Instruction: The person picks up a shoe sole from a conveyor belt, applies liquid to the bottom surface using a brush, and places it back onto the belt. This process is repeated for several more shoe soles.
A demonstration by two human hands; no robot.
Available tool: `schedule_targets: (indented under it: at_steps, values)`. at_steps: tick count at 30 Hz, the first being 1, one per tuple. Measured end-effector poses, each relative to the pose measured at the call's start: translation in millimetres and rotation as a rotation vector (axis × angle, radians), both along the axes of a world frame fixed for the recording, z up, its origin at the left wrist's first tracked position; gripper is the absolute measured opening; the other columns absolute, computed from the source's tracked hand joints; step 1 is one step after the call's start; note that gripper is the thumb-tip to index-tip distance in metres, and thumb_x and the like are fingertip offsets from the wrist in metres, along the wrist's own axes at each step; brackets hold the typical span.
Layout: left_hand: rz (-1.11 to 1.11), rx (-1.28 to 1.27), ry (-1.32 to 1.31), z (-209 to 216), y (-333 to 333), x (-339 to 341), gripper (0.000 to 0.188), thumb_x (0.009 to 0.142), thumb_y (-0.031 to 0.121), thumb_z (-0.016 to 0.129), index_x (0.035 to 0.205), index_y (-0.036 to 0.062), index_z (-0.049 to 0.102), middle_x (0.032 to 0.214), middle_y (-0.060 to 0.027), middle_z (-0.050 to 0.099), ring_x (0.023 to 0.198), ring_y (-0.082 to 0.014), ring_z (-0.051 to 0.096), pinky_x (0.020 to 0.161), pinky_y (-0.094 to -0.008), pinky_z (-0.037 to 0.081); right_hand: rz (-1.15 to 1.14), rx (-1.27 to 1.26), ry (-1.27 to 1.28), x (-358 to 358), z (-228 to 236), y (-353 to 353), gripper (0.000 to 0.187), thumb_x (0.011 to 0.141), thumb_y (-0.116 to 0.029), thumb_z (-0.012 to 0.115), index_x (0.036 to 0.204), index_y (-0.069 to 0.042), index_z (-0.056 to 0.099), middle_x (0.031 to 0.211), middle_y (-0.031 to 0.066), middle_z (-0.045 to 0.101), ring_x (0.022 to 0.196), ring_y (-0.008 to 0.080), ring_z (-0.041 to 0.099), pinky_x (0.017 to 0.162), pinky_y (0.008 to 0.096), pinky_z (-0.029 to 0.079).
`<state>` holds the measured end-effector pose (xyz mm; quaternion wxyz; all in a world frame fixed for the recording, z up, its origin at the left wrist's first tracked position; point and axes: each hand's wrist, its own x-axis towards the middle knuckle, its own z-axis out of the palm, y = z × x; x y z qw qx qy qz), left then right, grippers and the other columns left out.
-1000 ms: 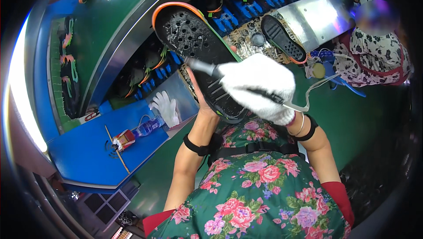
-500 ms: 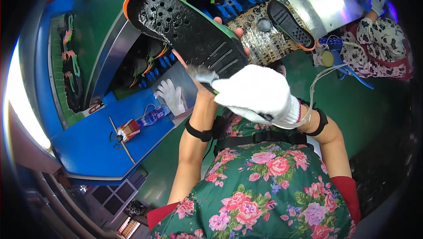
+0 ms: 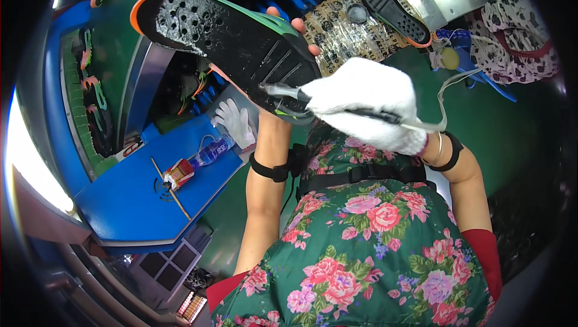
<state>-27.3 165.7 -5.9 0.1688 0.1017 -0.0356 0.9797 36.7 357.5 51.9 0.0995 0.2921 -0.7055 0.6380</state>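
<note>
My bare left hand (image 3: 298,24) wraps its fingers over the far edge of a shoe (image 3: 247,44), held with its black sole up. Green and orange edging shows along its sides. A glossy wet film covers the holed end; the grooved part lies closer to my right hand. My right hand (image 3: 367,101), in a white knit glove, is closed on a brush (image 3: 282,91) with a clear tube (image 3: 430,126) running from it. The bristles lie at the sole's near edge, by the grooves. My left palm is hidden behind the shoe.
Another shoe (image 3: 394,12) lies sole up on a taped cardboard sheet (image 3: 337,41), beside a small round dish (image 3: 357,14). At left, a blue table (image 3: 126,197) bears a white glove (image 3: 233,121), a bottle (image 3: 212,151) and a stick (image 3: 180,205). A person's patterned sleeve (image 3: 512,23) shows at right.
The shoe has shifted left in the picture. The brush, blurred beside the near edge before, now lies against the sole. The other person's gloved hand has left the view.
</note>
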Motion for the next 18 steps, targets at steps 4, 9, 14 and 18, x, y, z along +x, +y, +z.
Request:
schedule_targets:
  at_steps: [4,9,14,18]
  values:
    - [-0.073,-0.098,-0.084,4,-7,1,0.117,0.087,0.09,0.061,0.168,0.0082,0.037,0.17,-0.0236,0.036,0.143,-0.0494,0.052,0.109,-0.0688,0.053,0.136,0.091,0.1,3,0,1,0.023,0.087,-0.009,0.085,0.11,-0.012,0.083,0.112,0.0088,0.083,0.097,0.0236,0.08,0.083,0.0364,0.063]
    - [-0.081,-0.21,-0.089,3,-18,6,0.123,0.086,0.093,0.057,0.171,0.0089,0.029,0.171,-0.0253,0.034,0.139,-0.0557,0.053,0.106,-0.0688,0.056,0.105,-0.169,-0.215,-10,0,6,0.016,0.085,-0.004,0.086,0.101,-0.006,0.085,0.102,0.0124,0.083,0.089,0.0266,0.079,0.076,0.0376,0.061]
    - [-0.2,-0.265,-0.037,4,-29,0,0.129,0.085,0.091,0.061,0.171,0.0027,0.023,0.166,-0.0307,0.037,0.133,-0.0551,0.058,0.099,-0.0632,0.063,0.094,0.182,0.262,-6,2,-2,0.03,0.089,-0.014,0.084,0.119,-0.015,0.082,0.105,0.0045,0.081,0.083,0.0253,0.073,0.068,0.0336,0.06]
    - [-0.286,-0.299,-0.102,10,-34,1,0.132,0.085,0.09,0.061,0.169,-0.0033,0.022,0.164,-0.0338,0.038,0.132,-0.0541,0.059,0.098,-0.0581,0.064,0.283,-0.087,-0.123,-5,0,-2,0.021,0.085,-0.013,0.088,0.106,-0.014,0.085,0.101,0.0032,0.083,0.087,0.0234,0.077,0.078,0.0363,0.061]
